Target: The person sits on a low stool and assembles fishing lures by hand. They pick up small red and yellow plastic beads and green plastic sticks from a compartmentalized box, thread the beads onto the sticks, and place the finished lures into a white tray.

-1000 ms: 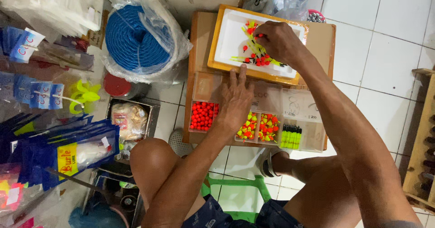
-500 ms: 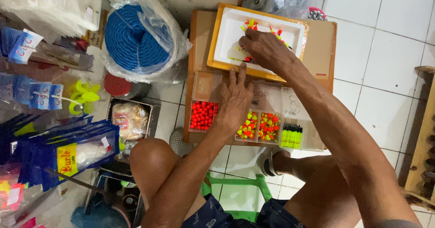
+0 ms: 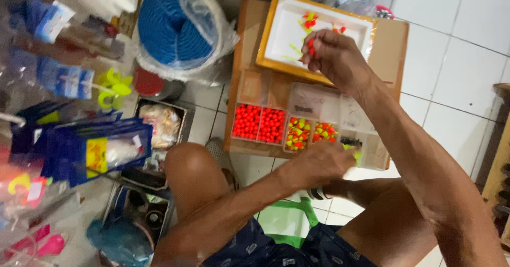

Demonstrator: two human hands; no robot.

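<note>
Left side: hanging blue packets [image 3: 87, 153] and a bagged coil of blue rope [image 3: 175, 31], both well clear of the hands, no risk there.

Mid scene, near: clear compartment box [image 3: 297, 123] on the cardboard, w/ red-orange beads [image 3: 259, 123] in the two left cells and yellow/red floats [image 3: 311, 134] in the next ones. Left hand [image 3: 324, 163] sits at the box's near-right edge, fingers curled down over a cell by some green bits; can't tell if it grips anything, blur hides the tips.

Far, right of centre: white tray w/ orange rim [image 3: 276, 46], a few loose floats lying in it. Right hand [image 3: 332, 60] is over the tray's near edge, fingers pinched on a small red float [image 3: 311, 45].

Risks, as I judge them: the pinch is tiny, so the float could slip and bounce onto the white tiled floor [image 3: 457, 76]. Left forearm crosses the box's near rim; a nudge could tip it off the cardboard edge and mix or spill beads. Tray sits close to the far edge of the cardboard, so a push from the right wrist could slide it.

Vs. earlier frames: left hand was flat on the middle of the box, now at its near-right corner. Right hand was down in the tray among the floats, now lifted w/ one pinched. Fewer floats show in the tray.
</note>
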